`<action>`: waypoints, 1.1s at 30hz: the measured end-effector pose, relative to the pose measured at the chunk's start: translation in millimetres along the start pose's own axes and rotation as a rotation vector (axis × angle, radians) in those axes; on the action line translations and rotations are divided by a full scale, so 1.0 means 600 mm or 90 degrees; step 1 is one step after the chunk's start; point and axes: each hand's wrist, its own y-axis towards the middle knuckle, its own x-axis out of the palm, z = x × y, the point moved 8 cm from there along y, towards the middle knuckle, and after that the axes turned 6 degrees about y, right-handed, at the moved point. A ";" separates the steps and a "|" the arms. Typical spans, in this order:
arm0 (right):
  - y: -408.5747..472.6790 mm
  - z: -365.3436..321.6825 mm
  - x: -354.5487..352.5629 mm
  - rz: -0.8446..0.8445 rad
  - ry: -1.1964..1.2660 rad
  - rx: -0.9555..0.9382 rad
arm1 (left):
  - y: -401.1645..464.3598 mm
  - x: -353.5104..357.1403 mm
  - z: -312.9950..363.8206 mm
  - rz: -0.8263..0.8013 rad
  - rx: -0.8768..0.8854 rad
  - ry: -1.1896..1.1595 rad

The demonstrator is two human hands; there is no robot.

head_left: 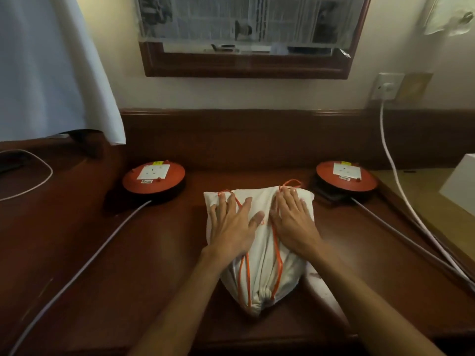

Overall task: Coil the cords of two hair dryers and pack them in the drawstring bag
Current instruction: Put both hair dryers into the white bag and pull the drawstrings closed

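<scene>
- Drawstring bag [259, 265] bulges, mouth cinched at near end; dryers not visible, presumably inside.
- Left hand [231, 224] and right hand [291, 222] press flat on it, fingers straight.
- Looks essentially done.

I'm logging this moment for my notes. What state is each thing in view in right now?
Bag: mouth cinched shut, bulging, lying on the desk.
Orange drawstring: pulled tight, lying loose along the bag.
Left hand: flat, fingers spread, resting on the bag.
Right hand: flat, resting on the bag.
Left cable reel: socket empty, cable trailing off.
Right cable reel: socket empty.
Wall socket: white plug in.
</scene>
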 end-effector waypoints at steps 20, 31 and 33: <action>-0.110 0.009 -0.011 0.032 0.266 0.071 | -0.101 -0.041 -0.016 0.168 0.007 -0.175; -0.075 0.019 0.067 -0.015 0.166 0.059 | -0.050 0.045 -0.031 0.094 -0.007 -0.150; -0.038 0.021 0.070 -0.023 0.166 0.055 | -0.017 0.039 -0.036 0.090 -0.008 -0.145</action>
